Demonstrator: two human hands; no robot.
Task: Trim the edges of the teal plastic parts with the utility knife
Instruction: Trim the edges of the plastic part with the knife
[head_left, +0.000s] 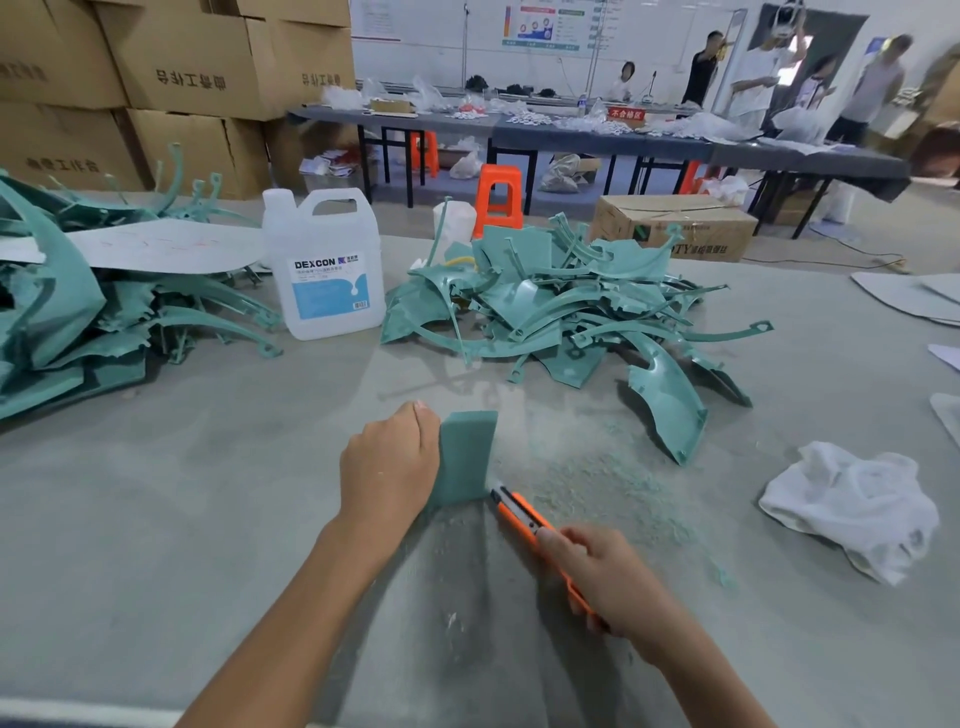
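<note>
A flat teal plastic part (465, 457) stands on edge on the grey table (156, 519), and my left hand (392, 465) grips its left side. My right hand (605, 577) holds an orange utility knife (522, 512). The knife's blade tip touches the part's lower right corner. Teal shavings (597, 483) lie scattered on the table right of the part. A heap of teal plastic parts (561, 306) lies behind, and another stack of teal parts (78, 312) sits at the left.
A white DEXCON jug (324, 265) stands between the two teal piles. A crumpled white cloth (857, 506) lies at the right. Behind the table are an orange stool (500, 200), a cardboard box (675, 226), stacked cartons (182, 78) and several people at a far bench.
</note>
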